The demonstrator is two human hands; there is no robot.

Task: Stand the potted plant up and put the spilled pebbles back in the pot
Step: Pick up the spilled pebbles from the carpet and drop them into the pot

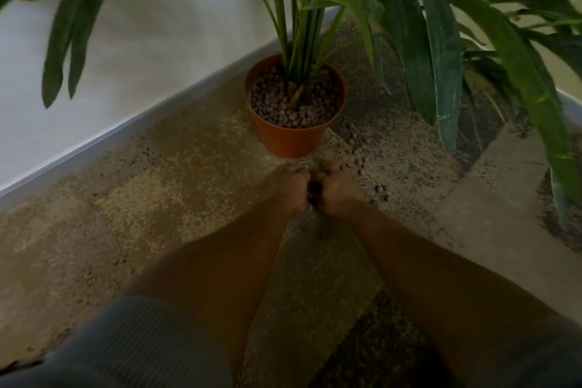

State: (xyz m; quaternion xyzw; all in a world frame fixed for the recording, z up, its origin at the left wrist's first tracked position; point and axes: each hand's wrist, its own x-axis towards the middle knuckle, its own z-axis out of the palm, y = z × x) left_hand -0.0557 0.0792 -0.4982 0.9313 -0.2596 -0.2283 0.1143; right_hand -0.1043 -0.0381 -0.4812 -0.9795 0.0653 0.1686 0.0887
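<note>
Head view: the orange pot (294, 123) stands upright at the middle of the frame. Just below it, the left hand (291, 187) and right hand (335, 190) are cupped together, holding dark pebbles (315, 187). More pebbles lie on the carpet (157, 198) to the right.

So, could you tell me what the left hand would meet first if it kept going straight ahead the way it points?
Probably the orange plastic pot, standing just beyond the left hand; depth is hard to judge from this view.

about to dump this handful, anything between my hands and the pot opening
Nothing visible blocks it. Both hands, left hand and right hand, are cupped together round pebbles on the carpet just in front of the upright pot. The stems fill only the far middle; the near rim is open.
</note>
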